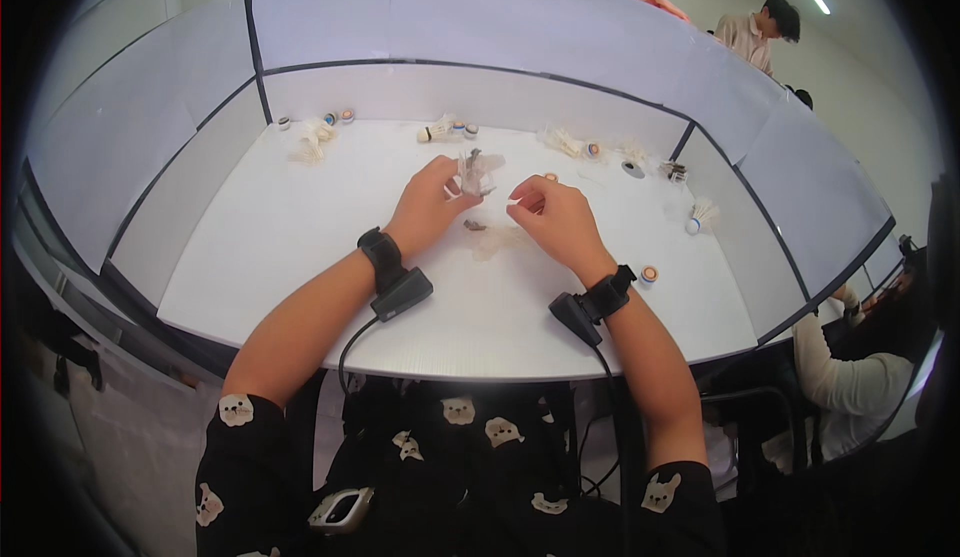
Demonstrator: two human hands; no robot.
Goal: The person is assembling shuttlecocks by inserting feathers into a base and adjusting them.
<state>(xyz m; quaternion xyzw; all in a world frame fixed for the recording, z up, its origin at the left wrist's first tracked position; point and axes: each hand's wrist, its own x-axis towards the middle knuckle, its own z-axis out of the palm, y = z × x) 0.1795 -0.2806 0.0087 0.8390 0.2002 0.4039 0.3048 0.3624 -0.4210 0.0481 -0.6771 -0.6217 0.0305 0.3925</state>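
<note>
My left hand (428,200) is closed around a worn shuttlecock (477,173), its ragged, translucent feathers sticking up past my fingers. A short gap to the right, my right hand (556,219) is pinched, thumb against fingertips. A pale sliver shows at those fingertips, too small to name. Below and between both hands, a small heap of loose feathers (490,243) lies on the white table (450,327). Just behind my right hand sits a round cork base (551,177), partly covered by the hand.
Shuttlecocks (437,132) and cork bases (347,115) lie along the table's back, with another shuttlecock (701,218) at the right. A lone base (649,274) lies beside my right wrist. Low white partitions (400,89) enclose the table. A cable (350,349) hangs from my left wrist device.
</note>
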